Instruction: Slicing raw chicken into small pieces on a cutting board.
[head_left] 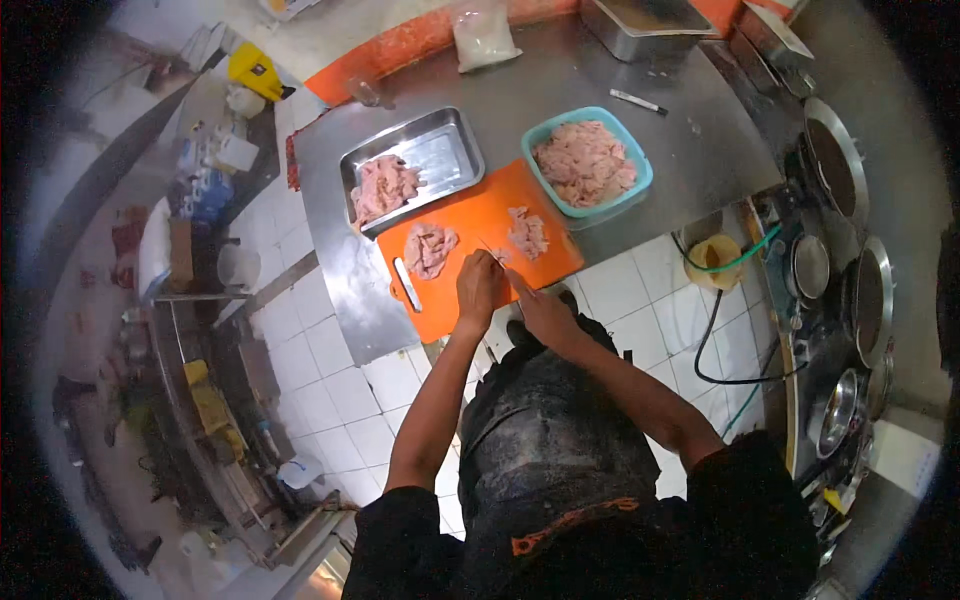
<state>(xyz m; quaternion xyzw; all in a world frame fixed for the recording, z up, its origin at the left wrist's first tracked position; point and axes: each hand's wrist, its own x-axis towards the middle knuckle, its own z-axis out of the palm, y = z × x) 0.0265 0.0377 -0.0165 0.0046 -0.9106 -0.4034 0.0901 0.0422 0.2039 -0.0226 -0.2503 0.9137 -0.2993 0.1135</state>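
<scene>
An orange cutting board [455,312] lies at the near edge of the steel table. My left hand [479,288] is closed over a small piece of pale pink raw meat [501,255] at the board's near middle. Beside it, my right hand [546,312] grips a knife [490,246], whose thin blade shows only faintly between the hands. One heap of cut meat [431,250] sits left of my hands and a smaller heap [528,233] sits right. Behind the board, a steel tray [452,150] holds meat at its left end. A light-blue tub [531,140] full of meat stands farther right.
The steel table [520,95] carries a marker pen [638,102], a bag of white stuff [484,38] and a deep steel pan [640,40] at the back. Round pans [872,300] line the right side, near a hose and bucket [712,262]. Shelves stand left, across white floor tiles.
</scene>
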